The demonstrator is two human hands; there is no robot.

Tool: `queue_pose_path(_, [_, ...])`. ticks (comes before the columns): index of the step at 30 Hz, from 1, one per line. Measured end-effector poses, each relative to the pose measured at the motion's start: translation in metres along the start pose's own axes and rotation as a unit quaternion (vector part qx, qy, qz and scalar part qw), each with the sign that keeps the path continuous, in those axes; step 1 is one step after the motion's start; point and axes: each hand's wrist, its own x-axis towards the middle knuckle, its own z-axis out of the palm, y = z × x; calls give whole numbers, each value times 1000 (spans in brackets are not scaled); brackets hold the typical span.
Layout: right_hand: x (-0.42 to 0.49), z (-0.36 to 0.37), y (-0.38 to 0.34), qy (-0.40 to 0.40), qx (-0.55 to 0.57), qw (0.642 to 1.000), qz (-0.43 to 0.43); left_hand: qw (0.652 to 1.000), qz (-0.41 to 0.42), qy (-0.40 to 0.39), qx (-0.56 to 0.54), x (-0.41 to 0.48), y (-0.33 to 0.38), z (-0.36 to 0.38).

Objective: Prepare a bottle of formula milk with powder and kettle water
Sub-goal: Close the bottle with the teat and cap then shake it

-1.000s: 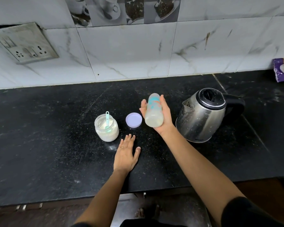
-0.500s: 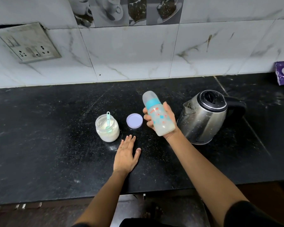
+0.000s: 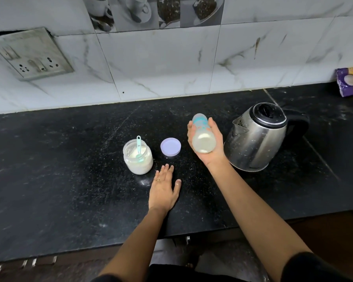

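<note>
My right hand (image 3: pixel 209 145) grips a clear baby bottle (image 3: pixel 203 137) with a teal collar and cap, tipped away from me so its base with milky liquid faces the camera, above the black counter (image 3: pixel 69 180). My left hand (image 3: pixel 164 189) rests flat on the counter, fingers straight, holding nothing. An open jar of white powder (image 3: pixel 138 157) with a teal scoop (image 3: pixel 139 144) standing in it sits just left of that hand's fingertips. The jar's lilac lid (image 3: pixel 170 146) lies between jar and bottle. A steel kettle (image 3: pixel 257 137) with a black lid stands right of the bottle.
A marble-tiled wall (image 3: pixel 161 64) backs the counter, with a socket plate (image 3: pixel 32 54) at the upper left. A purple and yellow packet (image 3: pixel 351 81) lies at the far right against the wall. The counter's front edge runs below my forearms.
The bottle swung from tilted left with its side showing to tipped away from me with its base towards the camera, as in the earliest frame. My left hand stayed flat.
</note>
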Motion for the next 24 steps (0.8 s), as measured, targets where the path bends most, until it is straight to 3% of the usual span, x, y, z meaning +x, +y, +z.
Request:
queue_pose_path(4, [-7,-7,10,-59,-112,991,42,1000,4,-1,8,0,-1,0])
queue_pose_path(6, [-9,-3,13,-27,-148,988,28,1000,3,-11,21,2,-1,1])
queue_pose_path(9, [-3,-5,17,89,-89,991,-52,998,-4,-27,51,2,-3,2])
queue_pose_path(15, [-16,-1,23,-1,-143,990,1,997,-8,-37,65,2,-2,2])
queue_pose_path(19, [-9,1,26,111,-29,989,-91,997,-11,-38,61,3,0,0])
queue_pose_path(24, [-23,-3,23,9,-140,990,-28,998,-11,-39,56,3,1,-1])
